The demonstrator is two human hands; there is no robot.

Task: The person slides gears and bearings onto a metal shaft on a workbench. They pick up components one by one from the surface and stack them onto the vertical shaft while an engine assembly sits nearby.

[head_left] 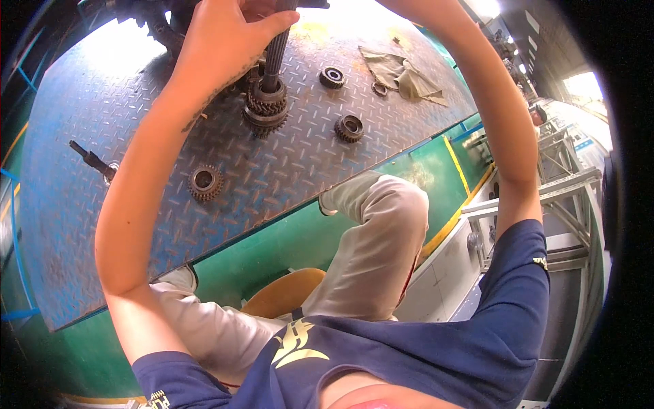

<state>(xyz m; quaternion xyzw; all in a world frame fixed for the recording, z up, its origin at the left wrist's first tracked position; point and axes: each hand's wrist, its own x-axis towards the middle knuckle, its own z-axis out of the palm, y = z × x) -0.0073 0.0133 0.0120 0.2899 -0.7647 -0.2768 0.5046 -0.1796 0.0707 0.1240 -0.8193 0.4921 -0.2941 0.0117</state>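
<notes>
At the top edge my left hand is closed around the upper part of an upright splined shaft, its thumb crossing in front. The other fingers are partly cut off by the frame. Lower down, the shaft carries a stack of dark toothed gears standing on the steel plate tabletop. My right arm reaches up past the top edge, so the right hand is out of sight. Three loose gears lie around the stack: one gear beyond, another gear to the right, and a third gear nearer left.
A crumpled drab cloth lies at the far right of the tabletop, beside a small metal ring. A dark slender shaft-like part lies left of my left forearm. Grey metal framing stands to my right; a stool seat shows below.
</notes>
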